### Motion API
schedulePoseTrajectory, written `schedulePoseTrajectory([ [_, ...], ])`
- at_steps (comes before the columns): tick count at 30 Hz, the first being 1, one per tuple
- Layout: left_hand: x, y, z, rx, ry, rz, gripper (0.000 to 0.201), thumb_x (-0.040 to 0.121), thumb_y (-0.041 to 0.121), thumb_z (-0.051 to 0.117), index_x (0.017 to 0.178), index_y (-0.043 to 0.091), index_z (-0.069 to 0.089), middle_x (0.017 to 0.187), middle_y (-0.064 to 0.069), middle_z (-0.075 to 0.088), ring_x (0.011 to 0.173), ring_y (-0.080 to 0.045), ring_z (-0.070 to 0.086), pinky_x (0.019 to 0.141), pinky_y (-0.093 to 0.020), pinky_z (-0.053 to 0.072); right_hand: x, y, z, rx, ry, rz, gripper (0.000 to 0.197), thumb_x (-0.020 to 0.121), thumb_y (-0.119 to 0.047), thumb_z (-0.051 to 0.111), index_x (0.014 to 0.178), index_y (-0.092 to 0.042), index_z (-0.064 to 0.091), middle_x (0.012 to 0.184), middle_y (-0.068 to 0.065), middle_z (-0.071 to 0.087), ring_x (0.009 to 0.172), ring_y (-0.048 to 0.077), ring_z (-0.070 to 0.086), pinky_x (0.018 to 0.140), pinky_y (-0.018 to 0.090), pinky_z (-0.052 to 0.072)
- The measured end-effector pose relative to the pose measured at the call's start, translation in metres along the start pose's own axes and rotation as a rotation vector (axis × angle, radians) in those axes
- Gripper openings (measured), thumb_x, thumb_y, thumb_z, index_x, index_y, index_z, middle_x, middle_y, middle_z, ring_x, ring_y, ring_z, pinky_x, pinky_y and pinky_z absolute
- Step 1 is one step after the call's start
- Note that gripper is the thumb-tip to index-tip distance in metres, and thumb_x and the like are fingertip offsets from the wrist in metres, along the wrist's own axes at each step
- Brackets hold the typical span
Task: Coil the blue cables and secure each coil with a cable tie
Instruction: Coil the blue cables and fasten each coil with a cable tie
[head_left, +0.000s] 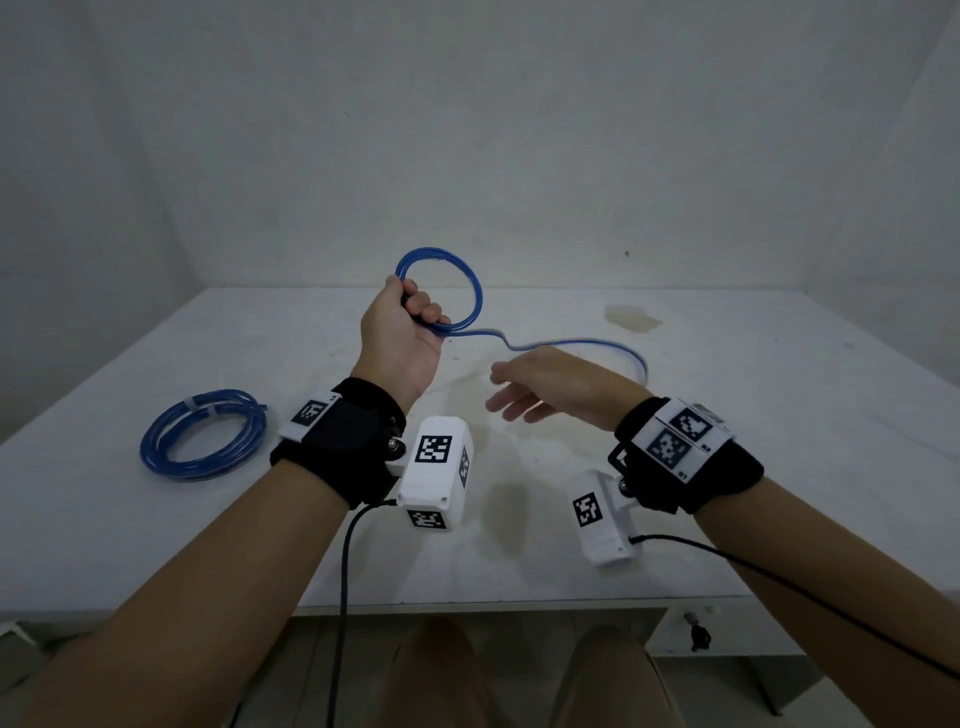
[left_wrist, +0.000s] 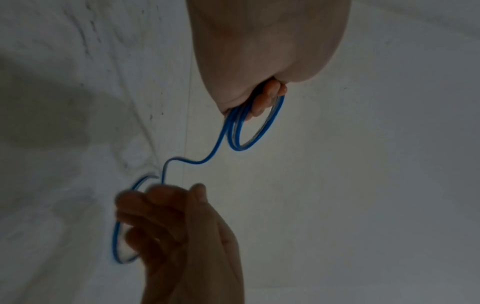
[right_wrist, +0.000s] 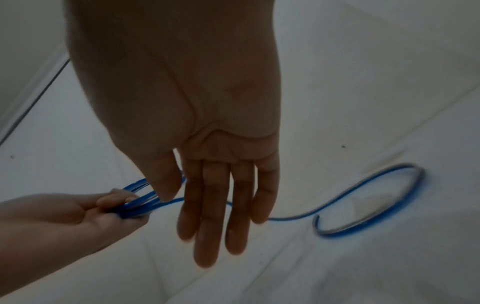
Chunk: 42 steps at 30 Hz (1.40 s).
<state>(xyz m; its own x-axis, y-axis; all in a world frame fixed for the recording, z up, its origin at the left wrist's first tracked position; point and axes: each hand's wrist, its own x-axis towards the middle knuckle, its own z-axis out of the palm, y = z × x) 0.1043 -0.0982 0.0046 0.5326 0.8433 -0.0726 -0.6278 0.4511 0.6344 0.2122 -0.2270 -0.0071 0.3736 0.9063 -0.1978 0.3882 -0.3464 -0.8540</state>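
Note:
My left hand (head_left: 410, 317) is raised above the white table (head_left: 727, 519) and grips a small upright coil of blue cable (head_left: 470, 280), a few loops wide. The coil (left_wrist: 249, 142) hangs from the curled fingers (left_wrist: 262, 102) in the left wrist view. The loose tail of the cable (head_left: 587, 343) runs right from the coil and curves down onto the table behind my right hand (head_left: 524, 389). My right hand (right_wrist: 223, 216) hovers with straight fingers and holds nothing; the tail (right_wrist: 363, 195) passes under it.
A finished blue coil (head_left: 202, 441) bound with a white cable tie (head_left: 200, 408) lies on the table at the left. A brownish stain (head_left: 631, 317) marks the table's far side. A grey wall stands behind the table's back edge.

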Motion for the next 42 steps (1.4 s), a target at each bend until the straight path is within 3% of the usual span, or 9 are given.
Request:
schedulePoseTrajectory([
  [5, -0.003, -0.013, 0.000, 0.030, -0.001, -0.051, 0.039, 0.106, 0.028, 0.031, 0.070, 0.016, 0.043, 0.047, 0.006, 0.034, 0.041, -0.010, 0.032, 0.058, -0.024, 0.033, 0.013, 0.005, -0.005, 0.737, 0.070, 0.081, 0.020, 0.101, -0.027, 0.045, 0.107, -0.010, 0.055, 0.112, 0.009, 0.070, 0.099, 0.026, 0.066, 0.083, 0.038, 0.052],
  [11, -0.009, -0.028, 0.003, 0.069, -0.023, -0.101, 0.038, 0.105, 0.028, 0.030, 0.071, 0.016, 0.043, 0.049, 0.006, 0.032, 0.041, -0.010, 0.032, 0.058, -0.025, 0.034, 0.015, 0.011, -0.010, 1.039, 0.181, 0.122, 0.017, 0.099, -0.021, 0.047, 0.085, -0.012, 0.052, 0.095, 0.010, 0.068, 0.085, 0.025, 0.070, 0.076, 0.034, 0.051],
  [15, -0.015, -0.036, 0.006, 0.168, -0.055, -0.109, 0.037, 0.105, 0.027, 0.032, 0.072, 0.016, 0.044, 0.047, 0.007, 0.033, 0.041, -0.010, 0.032, 0.058, -0.025, 0.035, 0.008, 0.014, -0.013, 0.935, 0.256, 0.099, 0.014, 0.096, -0.014, 0.046, 0.083, -0.010, 0.051, 0.081, 0.011, 0.069, 0.075, 0.025, 0.070, 0.069, 0.032, 0.053],
  [21, -0.026, -0.047, 0.011, 0.420, -0.117, -0.095, 0.031, 0.104, 0.023, 0.035, 0.075, 0.015, 0.044, 0.049, 0.007, 0.033, 0.047, -0.011, 0.030, 0.056, -0.025, 0.034, 0.001, 0.023, -0.017, 0.384, 0.466, -0.015, 0.019, 0.086, -0.007, 0.052, 0.105, -0.007, 0.054, 0.070, 0.015, 0.068, 0.055, 0.025, 0.066, 0.057, 0.030, 0.053],
  [23, -0.030, -0.051, 0.013, 0.488, -0.130, -0.090, 0.031, 0.103, 0.021, 0.035, 0.074, 0.015, 0.044, 0.049, 0.007, 0.032, 0.046, -0.010, 0.029, 0.056, -0.025, 0.033, 0.000, 0.024, -0.019, 0.266, 0.440, 0.011, 0.024, 0.087, -0.008, 0.047, 0.110, -0.013, 0.051, 0.070, 0.013, 0.067, 0.050, 0.020, 0.063, 0.055, 0.028, 0.052],
  [26, -0.033, -0.056, 0.014, 0.511, -0.130, -0.115, 0.031, 0.102, 0.019, 0.035, 0.072, 0.016, 0.043, 0.049, 0.007, 0.030, 0.047, -0.010, 0.026, 0.056, -0.026, 0.031, -0.005, 0.022, -0.023, 0.140, 0.357, 0.039, 0.016, 0.088, -0.005, 0.041, 0.093, -0.009, 0.056, 0.071, 0.013, 0.065, 0.053, 0.020, 0.061, 0.058, 0.029, 0.050],
  [34, -0.033, -0.054, 0.014, 0.327, -0.145, -0.236, 0.037, 0.104, 0.026, 0.036, 0.070, 0.014, 0.046, 0.047, 0.008, 0.029, 0.039, -0.007, 0.024, 0.047, -0.020, 0.030, -0.011, 0.030, -0.035, 0.343, 0.310, 0.048, 0.020, 0.094, -0.011, 0.048, 0.094, -0.002, 0.065, 0.088, 0.012, 0.063, 0.069, 0.022, 0.062, 0.068, 0.030, 0.050],
  [37, -0.032, -0.053, 0.015, 0.284, -0.153, -0.273, 0.039, 0.105, 0.026, 0.036, 0.069, 0.014, 0.046, 0.045, 0.008, 0.029, 0.037, -0.007, 0.024, 0.042, -0.019, 0.030, -0.013, 0.033, -0.033, 0.480, 0.327, 0.013, 0.021, 0.093, -0.003, 0.045, 0.081, -0.007, 0.063, 0.082, 0.013, 0.065, 0.067, 0.022, 0.062, 0.069, 0.031, 0.052],
  [42, -0.031, -0.056, 0.014, 0.344, -0.143, -0.297, 0.039, 0.104, 0.027, 0.037, 0.068, 0.014, 0.045, 0.045, 0.009, 0.027, 0.036, -0.006, 0.022, 0.040, -0.018, 0.029, -0.012, 0.030, -0.030, 0.584, 0.337, 0.000, 0.017, 0.096, -0.015, 0.045, 0.089, -0.007, 0.058, 0.070, 0.008, 0.059, 0.063, 0.021, 0.055, 0.067, 0.032, 0.047],
])
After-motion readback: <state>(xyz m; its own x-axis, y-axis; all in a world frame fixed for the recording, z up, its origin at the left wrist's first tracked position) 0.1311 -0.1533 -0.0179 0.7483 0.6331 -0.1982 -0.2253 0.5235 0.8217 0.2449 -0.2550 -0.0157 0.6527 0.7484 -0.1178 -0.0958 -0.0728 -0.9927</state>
